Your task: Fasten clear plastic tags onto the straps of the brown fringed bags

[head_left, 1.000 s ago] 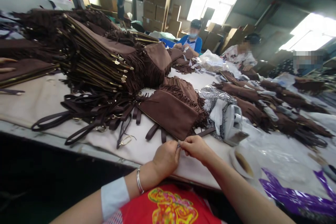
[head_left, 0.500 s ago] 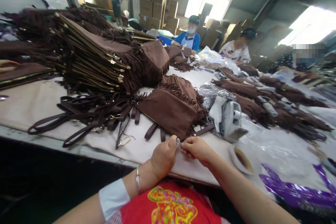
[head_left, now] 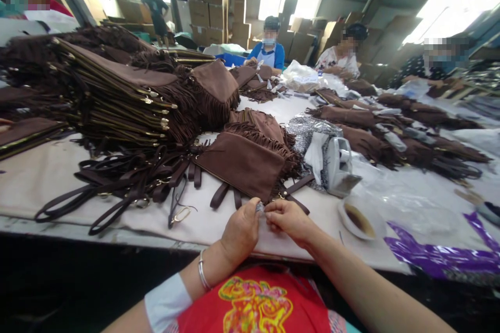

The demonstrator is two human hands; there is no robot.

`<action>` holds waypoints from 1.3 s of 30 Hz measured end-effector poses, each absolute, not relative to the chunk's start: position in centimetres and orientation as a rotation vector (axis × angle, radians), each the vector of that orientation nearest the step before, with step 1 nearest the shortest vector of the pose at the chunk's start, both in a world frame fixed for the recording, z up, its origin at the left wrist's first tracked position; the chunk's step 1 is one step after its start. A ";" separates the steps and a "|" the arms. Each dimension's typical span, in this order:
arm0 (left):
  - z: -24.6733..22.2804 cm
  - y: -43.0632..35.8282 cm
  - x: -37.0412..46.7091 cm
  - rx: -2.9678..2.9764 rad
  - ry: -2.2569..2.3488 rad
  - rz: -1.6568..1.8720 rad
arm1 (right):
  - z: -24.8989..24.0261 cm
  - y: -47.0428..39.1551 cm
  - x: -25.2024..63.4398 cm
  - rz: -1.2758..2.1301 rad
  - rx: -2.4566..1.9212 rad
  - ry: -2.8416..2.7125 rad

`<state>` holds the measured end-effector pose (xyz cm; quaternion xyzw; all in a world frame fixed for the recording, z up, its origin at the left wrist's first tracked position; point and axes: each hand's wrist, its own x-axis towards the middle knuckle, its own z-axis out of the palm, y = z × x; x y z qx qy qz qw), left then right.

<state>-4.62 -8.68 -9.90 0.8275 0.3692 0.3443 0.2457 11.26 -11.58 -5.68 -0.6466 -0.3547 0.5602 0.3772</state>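
Observation:
At the table's front edge my left hand (head_left: 242, 229) is closed, its thumb pressing a small shiny grey piece (head_left: 260, 208) against the fingers; its kind cannot be made out. My right hand (head_left: 288, 220) pinches right beside it, and what its fingertips grip is hidden. Just beyond both hands lies a flat brown fringed pouch (head_left: 242, 164), its lower corner close to my fingertips. Whether either hand touches that corner is unclear. A dark brown strap (head_left: 299, 186) with a metal fitting lies behind my right hand.
Left stands a tall stack of zipped fringed pouches (head_left: 117, 99), with a heap of wrist straps (head_left: 128, 182) before it. A white iron-like tool (head_left: 339, 164), a bowl of brown liquid (head_left: 357, 221) and purple plastic (head_left: 441, 257) are right. Co-workers (head_left: 269, 52) sit across the table (head_left: 54, 177).
The view has shifted slightly, so the table's contents sit further left. Both hands stay close together at the small grey piece; the strap behind my right hand shows more.

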 end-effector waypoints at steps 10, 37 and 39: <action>-7.9 -8.3 -3.9 1.647 1.223 0.774 | -7.9 -11.8 10.5 1.103 -1.823 -1.009; -6.1 -8.8 -4.0 0.228 0.791 0.359 | -7.8 -13.0 8.9 0.781 -1.863 -1.180; -6.1 -9.0 -4.1 0.258 0.803 0.380 | -7.7 -12.9 9.5 0.737 -1.960 -1.245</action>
